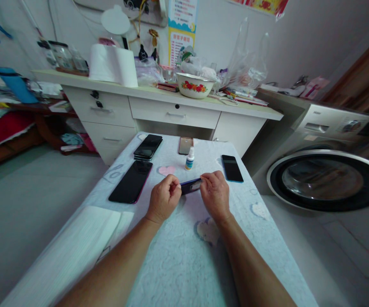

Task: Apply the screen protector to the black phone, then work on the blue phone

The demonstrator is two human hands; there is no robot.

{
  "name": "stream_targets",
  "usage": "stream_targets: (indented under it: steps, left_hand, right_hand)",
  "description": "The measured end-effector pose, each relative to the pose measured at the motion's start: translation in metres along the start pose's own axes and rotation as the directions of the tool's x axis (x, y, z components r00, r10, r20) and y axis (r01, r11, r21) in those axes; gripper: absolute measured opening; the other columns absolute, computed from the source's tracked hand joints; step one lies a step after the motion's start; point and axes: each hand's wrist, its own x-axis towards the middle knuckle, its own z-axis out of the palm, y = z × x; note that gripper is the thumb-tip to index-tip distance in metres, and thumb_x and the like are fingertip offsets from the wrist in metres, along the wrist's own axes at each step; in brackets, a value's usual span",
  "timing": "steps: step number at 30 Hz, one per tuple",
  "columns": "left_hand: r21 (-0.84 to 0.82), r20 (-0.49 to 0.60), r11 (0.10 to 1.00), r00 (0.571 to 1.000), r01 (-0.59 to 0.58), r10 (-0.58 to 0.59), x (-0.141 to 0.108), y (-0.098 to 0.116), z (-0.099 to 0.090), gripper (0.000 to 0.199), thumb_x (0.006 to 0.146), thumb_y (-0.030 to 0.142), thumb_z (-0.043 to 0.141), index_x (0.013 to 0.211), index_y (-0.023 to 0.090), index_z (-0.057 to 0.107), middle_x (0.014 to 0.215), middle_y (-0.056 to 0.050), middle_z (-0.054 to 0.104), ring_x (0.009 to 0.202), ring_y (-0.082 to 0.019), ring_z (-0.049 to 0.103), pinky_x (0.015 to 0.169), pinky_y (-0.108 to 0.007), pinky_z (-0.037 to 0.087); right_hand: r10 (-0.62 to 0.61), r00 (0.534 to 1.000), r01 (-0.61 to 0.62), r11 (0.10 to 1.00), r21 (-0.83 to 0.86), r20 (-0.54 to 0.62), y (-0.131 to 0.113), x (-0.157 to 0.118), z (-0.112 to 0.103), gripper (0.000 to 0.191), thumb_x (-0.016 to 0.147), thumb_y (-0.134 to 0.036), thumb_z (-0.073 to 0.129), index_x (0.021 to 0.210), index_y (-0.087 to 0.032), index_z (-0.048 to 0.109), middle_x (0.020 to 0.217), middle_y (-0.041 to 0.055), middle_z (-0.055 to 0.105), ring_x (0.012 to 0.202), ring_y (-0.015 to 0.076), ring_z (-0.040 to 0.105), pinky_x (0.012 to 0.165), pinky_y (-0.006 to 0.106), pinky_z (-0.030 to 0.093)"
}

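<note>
Both my hands hold a dark phone (190, 186) by its two ends, tilted above the cloth-covered table (171, 256). My left hand (164, 197) pinches its left end, and my right hand (215, 194) grips the right end. Just beyond the phone stands a small white spray bottle (189, 159) with a blue and yellow label. A large black tablet (131, 182) lies to the left, with a stack of phones (148, 146) behind it. Another phone (232, 168) with a blue edge rests at the right. A brownish phone or case (186, 146) is at the far edge.
White folded paper or cloth (75, 251) lies at the table's near left. Behind the table is a white desk (174, 113) bearing a flowered bowl (195, 86), a paper roll (113, 65) and plastic bags. A washing machine (328, 170) stands at the right.
</note>
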Motion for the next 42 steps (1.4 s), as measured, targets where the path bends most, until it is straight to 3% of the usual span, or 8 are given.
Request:
stream_targets:
  steps: [21,42]
  left_hand:
    - [-0.001,-0.006,1.0,1.0,-0.002,0.002,-0.001,-0.002,0.001,0.006,0.081,0.023,0.047,0.077,0.02,0.05,0.064,0.003,0.055,0.06,-0.012,0.055,0.057,-0.022,0.039]
    - [-0.042,0.02,0.999,1.0,0.015,-0.014,0.0,0.002,-0.001,0.008,0.083,0.025,0.046,0.077,0.02,0.049,0.061,0.004,0.053,0.057,-0.012,0.053,0.057,-0.023,0.037]
  right_hand:
    - [0.079,0.99,-0.091,0.991,-0.097,-0.121,0.023,0.01,-0.005,0.019,0.08,-0.018,0.049,0.083,-0.018,0.068,0.081,0.0048,0.056,0.076,0.019,0.056,0.073,0.031,0.045]
    - [-0.064,0.997,0.061,0.996,0.063,0.052,-0.008,-0.002,0.0,0.022,0.081,-0.011,0.049,0.094,-0.02,0.065,0.085,0.0038,0.055,0.079,0.0166,0.057,0.075,0.029,0.048]
